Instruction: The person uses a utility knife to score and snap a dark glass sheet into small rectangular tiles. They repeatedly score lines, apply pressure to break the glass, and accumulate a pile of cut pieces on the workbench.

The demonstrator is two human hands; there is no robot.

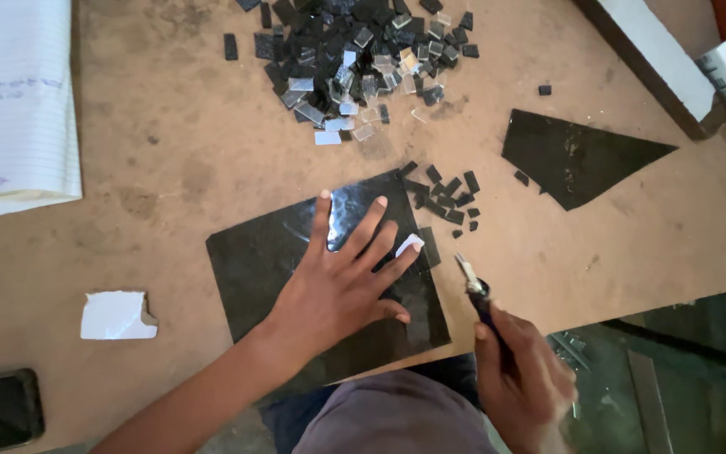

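Dark glass sheet (279, 261) at tabletop's near edge, pinned under spread left hand (338, 286); right hand (523, 370) fisted around glass cutter (474, 290).

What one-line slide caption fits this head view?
Left hand pressed flat on a dark glass sheet, right hand holding a cutter beside it, cut pieces piled beyond.
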